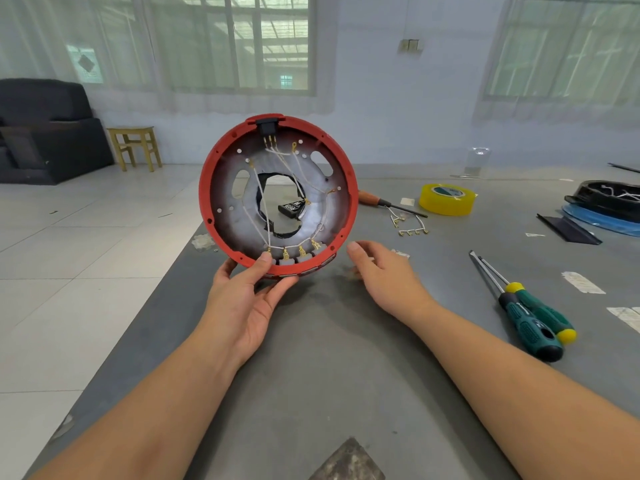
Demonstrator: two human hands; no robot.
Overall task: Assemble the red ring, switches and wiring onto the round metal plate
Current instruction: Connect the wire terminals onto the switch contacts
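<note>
— Above the counter point(311, 341), near its left edge — what is being held up?

— The red ring point(207, 202), stood on edge and facing the camera, with the round metal plate point(228, 202) seated inside it. The left hand point(242, 306) pinches the ring's lower rim: thumb on the inner face, fingers curled behind and under it.

— And the right hand point(384, 275)?

— Spread and relaxed, holding nothing. It hovers just right of the ring's lower edge, apart from it, palm turned toward the ring.

— What is mounted so far?

— A black socket point(268, 124) sits in the notch at the top of the ring. Four switches point(294, 259) line the bottom rim, each with a brass terminal. Thin white wires point(258, 199) run from the socket pins down across the plate to those terminals, and others loop along the right side.

— Does the plate have a middle?

— A large ragged hole; through it you see the counter and a small black part point(291, 207) lying there.

— Anything else on the counter?

— To the right, a wooden-handled tool point(388, 202), a loose bundle of spare wires point(410, 225) with brass ends, and a roll of yellow tape point(446, 199). Nearer the person lie two green-handled screwdrivers point(533, 317), side by side and touching. At the far right edge a black dish point(606, 199) rests on something blue.

— Beyond the counter?

— A tiled floor, a small wooden stool point(135, 147) and a dark sofa point(45, 133) beneath curtained windows.
</note>
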